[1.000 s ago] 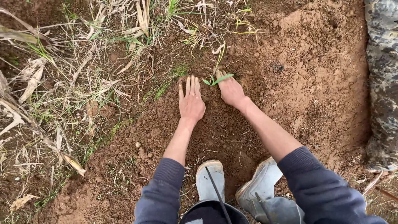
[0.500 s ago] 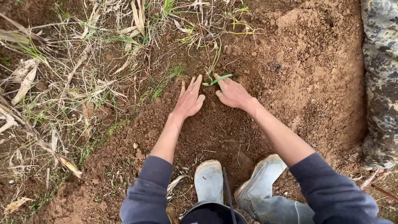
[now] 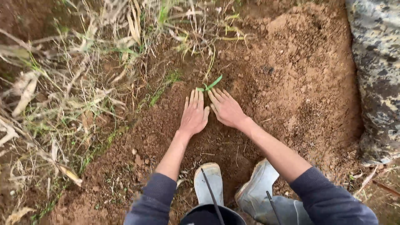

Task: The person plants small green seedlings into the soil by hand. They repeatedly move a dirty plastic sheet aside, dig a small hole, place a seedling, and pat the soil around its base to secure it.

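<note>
Pressing soil (image 3: 233, 137), both hands' fingers (image 3: 196, 98) lie flat; seedling (image 3: 210, 85) base buried.

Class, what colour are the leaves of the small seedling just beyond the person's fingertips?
Bright green; the seedling stands out against the reddish-brown soil in the head view.

packages: none | labels: none | signs: none | screens: none

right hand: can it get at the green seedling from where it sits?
Probably yes. The right hand lies flat on the soil, fingertips just short of the green seedling, with only bare dirt between; the left hand sits beside it, not across.
</note>
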